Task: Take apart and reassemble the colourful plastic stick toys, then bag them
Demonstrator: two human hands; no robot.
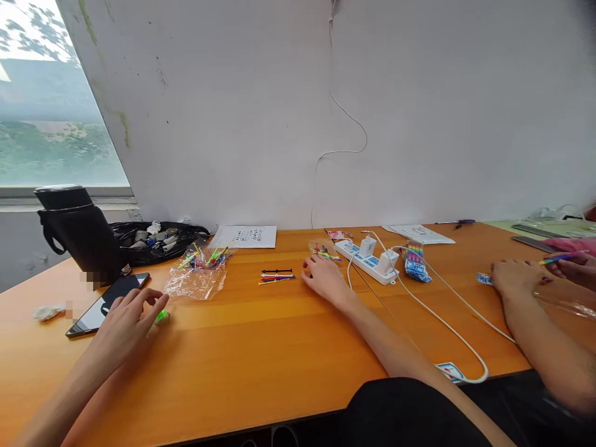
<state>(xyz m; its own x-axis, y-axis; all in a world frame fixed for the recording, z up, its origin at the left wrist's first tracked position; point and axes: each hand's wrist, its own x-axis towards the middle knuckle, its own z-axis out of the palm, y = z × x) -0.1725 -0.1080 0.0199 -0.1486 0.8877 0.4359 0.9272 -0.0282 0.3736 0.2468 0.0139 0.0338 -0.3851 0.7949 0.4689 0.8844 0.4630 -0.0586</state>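
Note:
My left hand (130,316) hovers low over the table at the left, its fingers loosely bent and apart. A bright green piece (161,316) shows just beside its thumb. My right hand (325,279) rests on the table with its fingers curled down; a small dark spot shows at the fingertips, too little to name. Just behind it lies a small clear bag (325,251) with coloured plastic pieces. Left of my right hand, several thin plastic arrows (277,277), black, white, red and yellow among them, lie side by side. A clear bag (198,276) holds more bright pieces.
A black bottle (79,233) and a phone (109,304) are at the left, before a black bag (158,242) of scraps. To the right stands a white power strip (367,261) with trailing cables. Another person's hands (519,276) work at the far right with a colourful stick.

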